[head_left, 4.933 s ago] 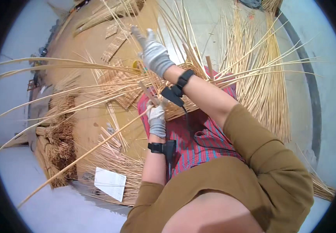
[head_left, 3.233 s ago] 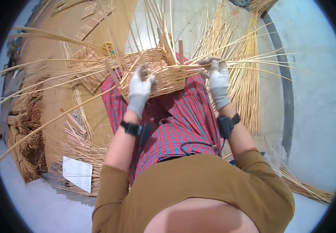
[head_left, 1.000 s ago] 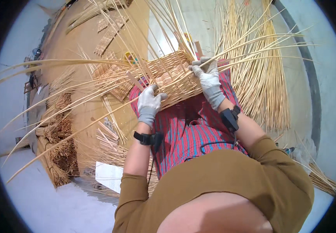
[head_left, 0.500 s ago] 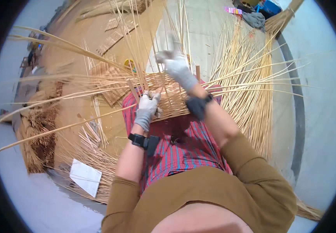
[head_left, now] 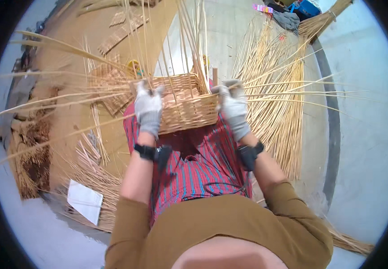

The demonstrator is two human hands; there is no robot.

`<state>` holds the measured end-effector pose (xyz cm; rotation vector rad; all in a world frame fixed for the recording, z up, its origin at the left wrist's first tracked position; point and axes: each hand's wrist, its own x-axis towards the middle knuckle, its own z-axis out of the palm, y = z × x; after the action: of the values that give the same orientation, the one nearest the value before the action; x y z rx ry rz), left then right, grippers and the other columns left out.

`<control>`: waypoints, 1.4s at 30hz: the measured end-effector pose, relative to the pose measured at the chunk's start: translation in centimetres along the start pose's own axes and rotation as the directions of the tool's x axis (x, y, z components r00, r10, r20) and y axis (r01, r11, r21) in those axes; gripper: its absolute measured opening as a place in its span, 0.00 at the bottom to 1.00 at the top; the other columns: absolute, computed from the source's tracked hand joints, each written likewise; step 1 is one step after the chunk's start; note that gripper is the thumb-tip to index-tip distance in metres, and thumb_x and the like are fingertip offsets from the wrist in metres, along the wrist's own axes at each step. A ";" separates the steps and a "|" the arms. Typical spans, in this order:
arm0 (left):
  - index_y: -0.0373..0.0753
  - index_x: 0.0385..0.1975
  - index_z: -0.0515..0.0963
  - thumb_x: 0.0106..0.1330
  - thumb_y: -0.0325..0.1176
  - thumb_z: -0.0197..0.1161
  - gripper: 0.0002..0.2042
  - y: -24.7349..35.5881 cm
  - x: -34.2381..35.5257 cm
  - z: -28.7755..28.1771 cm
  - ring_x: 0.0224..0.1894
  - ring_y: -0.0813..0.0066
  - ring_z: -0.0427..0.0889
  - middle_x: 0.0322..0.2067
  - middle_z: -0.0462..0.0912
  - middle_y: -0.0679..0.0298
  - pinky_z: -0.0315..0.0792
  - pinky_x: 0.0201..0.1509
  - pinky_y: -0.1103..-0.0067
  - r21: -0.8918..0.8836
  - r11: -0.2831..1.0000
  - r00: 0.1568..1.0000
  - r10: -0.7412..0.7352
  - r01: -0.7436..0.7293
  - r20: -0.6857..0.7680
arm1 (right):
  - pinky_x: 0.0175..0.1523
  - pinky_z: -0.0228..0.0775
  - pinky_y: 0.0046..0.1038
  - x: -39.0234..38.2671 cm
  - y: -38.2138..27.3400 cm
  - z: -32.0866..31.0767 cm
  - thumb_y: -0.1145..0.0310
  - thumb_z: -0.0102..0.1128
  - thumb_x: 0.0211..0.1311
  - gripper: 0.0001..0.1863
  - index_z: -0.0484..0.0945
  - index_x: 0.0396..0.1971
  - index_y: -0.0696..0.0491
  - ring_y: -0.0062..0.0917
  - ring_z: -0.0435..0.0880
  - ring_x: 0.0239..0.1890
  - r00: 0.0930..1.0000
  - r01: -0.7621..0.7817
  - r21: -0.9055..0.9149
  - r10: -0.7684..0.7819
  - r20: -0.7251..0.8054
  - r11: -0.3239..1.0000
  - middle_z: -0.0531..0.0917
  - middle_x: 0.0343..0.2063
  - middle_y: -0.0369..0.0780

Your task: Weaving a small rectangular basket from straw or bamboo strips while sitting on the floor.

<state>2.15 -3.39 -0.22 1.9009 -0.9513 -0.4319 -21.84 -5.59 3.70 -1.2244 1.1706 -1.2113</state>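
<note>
A half-woven rectangular wicker basket [head_left: 187, 114] sits across my lap, with long pale canes rising from its far side and spreading out to the left and right. At its left end, my left hand [head_left: 148, 110], in a grey-white glove, is closed around the edge and the canes there. My right hand [head_left: 234, 107], gloved alike, grips the opposite corner, its fingers curled over the canes on that side. Both hands are slightly blurred, and parts of the fingers are hidden behind the rim. The basket's inside and woven bottom show between them.
A broad spread of loose canes [head_left: 281, 121] covers the floor to the right. Flat woven panels [head_left: 111, 87] lie beyond my left hand, near a yellow round object [head_left: 134, 67]. A white sheet [head_left: 84, 201] rests on canes at lower left; bundled brown material [head_left: 35, 148] stands farther left.
My right hand has come down from above the basket's far side to its right corner. My left hand has shifted left along the basket, which now shows more of its inside.
</note>
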 end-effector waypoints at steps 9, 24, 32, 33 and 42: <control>0.38 0.47 0.75 0.74 0.40 0.60 0.12 3.3 -5.0 7.9 0.27 0.68 0.88 0.33 0.83 0.58 0.78 0.23 0.75 -0.226 0.815 0.711 -0.289 0.534 0.640 | 0.51 0.79 0.34 8.4 -1.2 -1.0 0.76 0.63 0.61 0.19 0.76 0.53 0.57 0.42 0.86 0.51 0.940 0.340 -0.282 -0.334 0.073 0.897 0.86 0.48 0.47; 0.33 0.50 0.80 0.73 0.34 0.63 0.13 -3.8 -7.2 -1.5 0.41 0.76 0.83 0.40 0.84 0.63 0.78 0.48 0.78 -0.353 0.931 0.987 -0.043 0.094 0.152 | 0.43 0.79 0.36 6.1 4.2 -2.7 0.63 0.57 0.70 0.11 0.81 0.49 0.47 0.35 0.88 0.37 0.925 0.266 -0.668 -0.380 -0.027 0.695 0.87 0.32 0.44; 0.35 0.57 0.73 0.78 0.47 0.53 0.21 -10.0 -7.1 -7.6 0.58 0.65 0.77 0.53 0.79 0.58 0.70 0.68 0.66 -0.866 0.393 0.844 0.533 -0.309 -0.060 | 0.57 0.74 0.39 -7.7 0.8 14.2 0.59 0.71 0.57 0.24 0.81 0.54 0.48 0.38 0.82 0.54 0.406 0.608 0.351 -0.659 0.633 0.712 0.84 0.47 0.43; 0.35 0.59 0.71 0.79 0.49 0.51 0.23 -9.7 -7.0 -6.9 0.59 0.63 0.76 0.53 0.78 0.57 0.69 0.68 0.65 -0.985 0.049 0.811 0.575 -0.166 -0.108 | 0.58 0.72 0.41 -9.1 0.7 16.2 0.52 0.69 0.57 0.27 0.81 0.56 0.44 0.39 0.80 0.56 0.189 0.697 0.388 -0.676 0.712 0.603 0.83 0.50 0.43; 0.41 0.30 0.77 0.75 0.64 0.45 0.30 -7.7 0.9 -4.0 0.20 0.71 0.76 0.22 0.78 0.67 0.81 0.41 0.66 -0.874 0.301 0.919 -0.017 0.381 0.395 | 0.34 0.77 0.41 -8.0 -1.0 9.1 0.52 0.57 0.66 0.17 0.82 0.27 0.49 0.41 0.87 0.29 0.197 0.683 0.082 -0.291 0.936 0.726 0.86 0.24 0.45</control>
<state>8.62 0.25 -4.75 0.7998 -0.3986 -1.1963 -13.00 2.64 4.71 -2.2945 0.0401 -0.4512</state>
